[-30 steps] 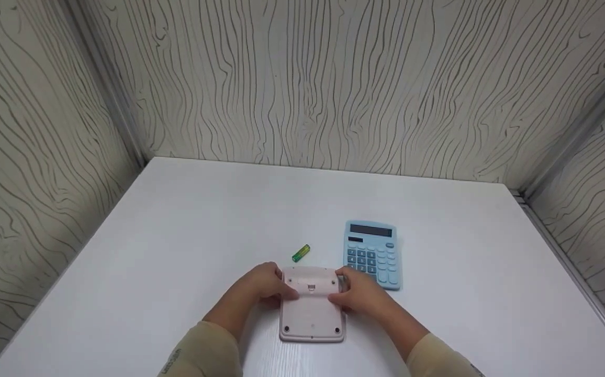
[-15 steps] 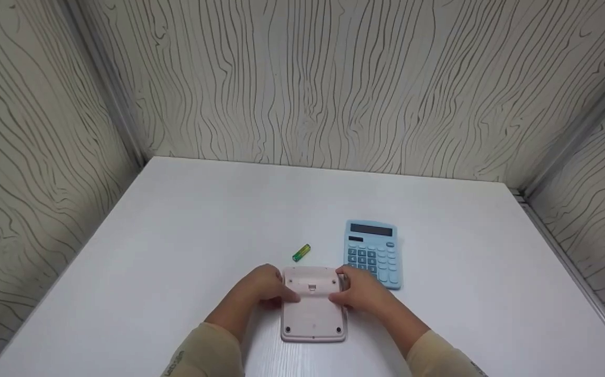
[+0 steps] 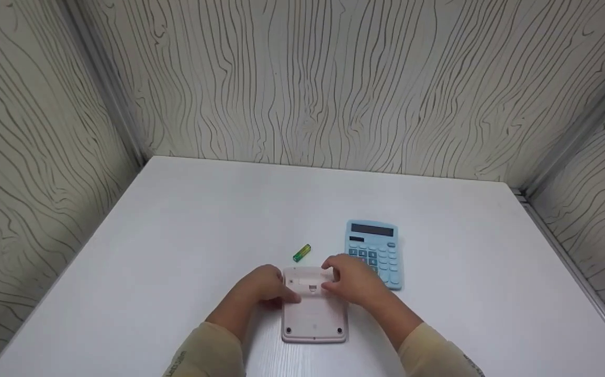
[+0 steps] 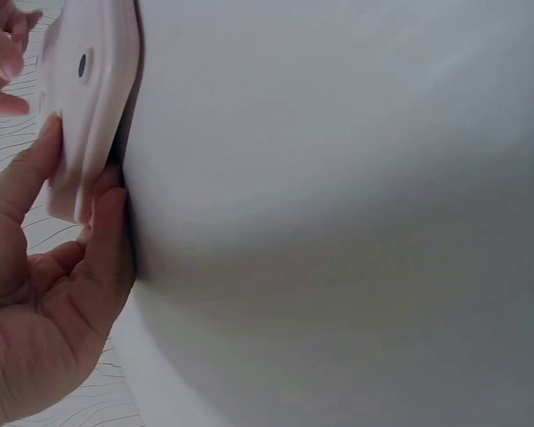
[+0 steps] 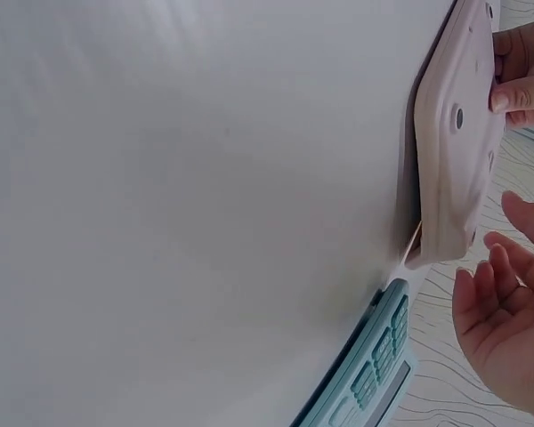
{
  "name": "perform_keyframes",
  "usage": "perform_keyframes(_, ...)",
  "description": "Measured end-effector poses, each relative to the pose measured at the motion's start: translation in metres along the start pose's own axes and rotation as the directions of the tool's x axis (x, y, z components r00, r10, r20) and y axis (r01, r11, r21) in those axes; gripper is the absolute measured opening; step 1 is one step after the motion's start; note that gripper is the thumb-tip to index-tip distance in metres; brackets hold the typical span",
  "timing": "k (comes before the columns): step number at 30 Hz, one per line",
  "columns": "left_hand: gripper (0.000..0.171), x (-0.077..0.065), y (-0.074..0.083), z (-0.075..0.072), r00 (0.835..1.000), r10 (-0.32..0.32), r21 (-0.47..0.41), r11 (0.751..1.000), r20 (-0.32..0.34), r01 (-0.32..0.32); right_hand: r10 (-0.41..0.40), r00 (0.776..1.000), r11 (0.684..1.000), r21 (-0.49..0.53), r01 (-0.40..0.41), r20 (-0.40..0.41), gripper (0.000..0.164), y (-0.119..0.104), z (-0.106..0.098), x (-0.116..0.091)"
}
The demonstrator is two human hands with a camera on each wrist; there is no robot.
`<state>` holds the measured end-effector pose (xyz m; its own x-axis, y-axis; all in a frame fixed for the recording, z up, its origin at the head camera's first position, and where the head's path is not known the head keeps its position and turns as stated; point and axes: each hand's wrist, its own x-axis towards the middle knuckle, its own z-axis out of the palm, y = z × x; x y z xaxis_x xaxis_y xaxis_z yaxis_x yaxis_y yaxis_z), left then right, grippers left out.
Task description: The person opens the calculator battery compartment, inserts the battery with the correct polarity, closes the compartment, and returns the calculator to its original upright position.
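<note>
Currently, the pink calculator [image 3: 313,317] is face down at the table's [image 3: 219,209] near side, its left edge pinched by the left hand [image 3: 267,285]; the right hand [image 3: 355,281] hovers, thumb and fingers apart, by its far right corner.

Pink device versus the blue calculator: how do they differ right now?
The pink device shows its back, with dark round feet; the blue calculator lies with keys and screen up. The left hand grips the pink device, while neither hand grips the blue calculator. Both are roughly rectangular with rounded corners.
</note>
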<state>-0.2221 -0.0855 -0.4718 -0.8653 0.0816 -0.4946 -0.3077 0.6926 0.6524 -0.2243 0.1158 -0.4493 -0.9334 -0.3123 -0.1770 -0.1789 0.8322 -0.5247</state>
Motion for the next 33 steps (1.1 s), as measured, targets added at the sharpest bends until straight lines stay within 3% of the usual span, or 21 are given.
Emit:
perform_keyframes(6, 0.046, 0.003, 0.0, 0.003, 1.0, -0.004, 0.027, 1.0, -0.011, 0.004, -0.132, 0.991, 0.985, -0.116, 0.127, -0.033, 0.034, -0.005, 0.008, 0.001)
perform_keyframes(10, 0.043, 0.004, -0.001, 0.003, 1.0, 0.023, 0.037, 0.999, -0.018, -0.022, -0.174, 0.984, 0.973, -0.157, 0.167, -0.034, 0.034, -0.007, 0.013, 0.001)
perform_keyframes(21, 0.044, 0.004, -0.002, 0.002, 0.999, 0.036, 0.037, 0.999, -0.032, -0.035, -0.135, 0.991, 0.98, -0.151, 0.129, -0.026, 0.024, -0.015, 0.02, 0.002)
perform_keyframes(26, 0.036, 0.001, 0.0, 0.001, 0.999, 0.03, -0.009, 1.0, -0.015, -0.03, -0.112, 0.993, 0.98, -0.172, 0.104, -0.036, 0.021, -0.018, 0.022, 0.003)
perform_keyframes(29, 0.034, -0.001, 0.002, 0.0, 1.0, 0.011, -0.027, 1.0, -0.008, -0.011, -0.131, 0.991, 0.961, -0.249, 0.119, -0.032, 0.018, -0.021, 0.024, 0.003)
perform_keyframes(33, 0.036, -0.002, 0.002, -0.001, 1.0, -0.016, -0.012, 1.0, -0.014, 0.016, -0.194, 0.981, 0.9, -0.399, 0.175, -0.007, 0.015, -0.024, 0.027, 0.0)
